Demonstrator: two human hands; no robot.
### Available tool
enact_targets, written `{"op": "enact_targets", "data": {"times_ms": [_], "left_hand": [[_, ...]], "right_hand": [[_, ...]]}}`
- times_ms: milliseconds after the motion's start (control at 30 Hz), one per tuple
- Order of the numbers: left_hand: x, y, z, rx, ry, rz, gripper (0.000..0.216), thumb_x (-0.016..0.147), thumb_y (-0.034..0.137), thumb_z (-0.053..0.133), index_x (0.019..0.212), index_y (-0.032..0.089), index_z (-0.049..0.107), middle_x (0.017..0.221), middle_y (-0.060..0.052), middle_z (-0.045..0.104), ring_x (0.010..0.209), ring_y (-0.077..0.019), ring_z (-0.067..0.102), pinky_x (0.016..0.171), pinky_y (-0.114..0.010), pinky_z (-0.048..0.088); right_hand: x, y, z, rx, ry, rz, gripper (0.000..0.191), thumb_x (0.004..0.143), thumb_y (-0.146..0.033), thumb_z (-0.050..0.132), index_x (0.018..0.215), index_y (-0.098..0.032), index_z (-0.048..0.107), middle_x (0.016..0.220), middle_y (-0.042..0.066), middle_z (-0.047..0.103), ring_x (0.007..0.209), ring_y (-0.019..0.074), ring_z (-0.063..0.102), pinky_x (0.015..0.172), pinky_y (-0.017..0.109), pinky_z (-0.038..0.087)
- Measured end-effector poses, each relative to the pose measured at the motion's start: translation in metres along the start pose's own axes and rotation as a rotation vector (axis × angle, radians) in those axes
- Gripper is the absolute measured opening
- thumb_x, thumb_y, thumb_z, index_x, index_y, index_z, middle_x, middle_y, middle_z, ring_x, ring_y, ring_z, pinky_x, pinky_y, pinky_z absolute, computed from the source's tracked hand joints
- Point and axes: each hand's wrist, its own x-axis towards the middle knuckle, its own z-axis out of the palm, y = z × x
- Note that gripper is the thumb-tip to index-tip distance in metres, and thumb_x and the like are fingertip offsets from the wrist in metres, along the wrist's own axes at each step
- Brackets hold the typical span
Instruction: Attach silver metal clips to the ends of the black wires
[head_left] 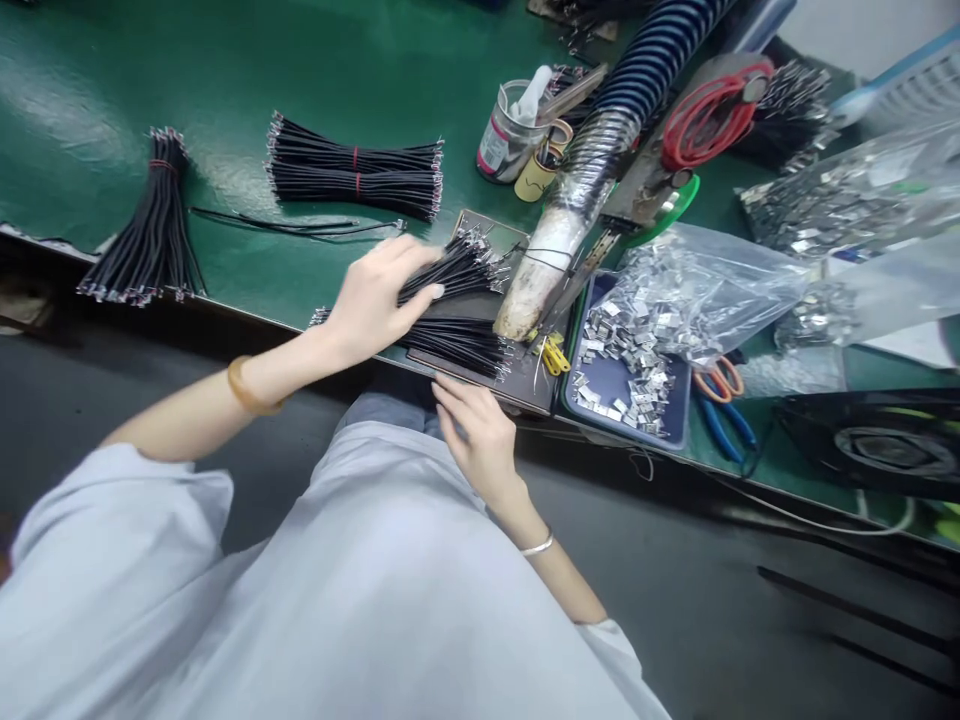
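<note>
My left hand lies over a bundle of short black wires on a dark board at the bench edge, fingers curled round the strands. A second layer of black wires spreads below it. My right hand rests at the board's near edge just under those wires, fingers stretched and close together, touching the edge; nothing shows in it.
Two tied black wire bundles lie on the green bench. A blue tray and clear bags hold metal clips. A ribbed hose, tin, red cable coil, blue pliers and fan stand right.
</note>
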Motion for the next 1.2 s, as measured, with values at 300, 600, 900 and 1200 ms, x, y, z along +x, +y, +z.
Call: {"op": "enact_targets", "data": {"times_ms": [300,600,900,1200], "left_hand": [[-0.116,0.027,0.023,-0.281,0.302,-0.443,0.015,0.092,0.026,0.063,0.084,0.017,0.074,0.083,-0.005,0.078,0.071,-0.0158,0.069,0.072,-0.028,0.057],[-0.114,0.03,0.035,-0.05,0.463,-0.131,0.013,0.097,0.016,0.063,0.091,0.017,0.075,0.085,-0.004,0.079,0.077,-0.0158,0.071,0.076,-0.029,0.06],[-0.047,0.008,0.05,0.115,-0.078,0.234,0.034,0.107,0.026,0.049,0.131,0.01,0.067,0.143,-0.022,0.068,0.13,-0.029,0.067,0.114,-0.053,0.052],[-0.034,0.015,0.078,0.321,-0.065,0.331,0.037,0.102,0.009,0.046,0.13,0.011,0.07,0.122,-0.02,0.075,0.109,-0.0291,0.068,0.091,-0.044,0.053]], "right_hand": [[0.054,0.003,0.025,-0.504,-0.225,-0.295,0.036,0.106,-0.015,0.045,0.134,-0.017,0.069,0.135,0.012,0.075,0.095,0.0225,0.065,0.075,0.037,0.052],[0.053,0.007,0.023,-0.463,-0.238,-0.368,0.03,0.105,-0.011,0.048,0.126,-0.011,0.07,0.126,0.017,0.075,0.097,0.0218,0.066,0.078,0.035,0.052],[0.026,-0.003,-0.006,-0.22,-0.012,-0.498,0.014,0.1,-0.011,0.06,0.105,-0.016,0.072,0.096,0.009,0.08,0.089,0.0198,0.072,0.078,0.032,0.058],[-0.025,0.033,-0.071,-0.28,0.486,-0.048,0.061,0.092,-0.027,0.079,0.148,-0.024,0.055,0.122,0.01,0.08,0.118,0.0306,0.076,0.117,0.063,0.051]]}}
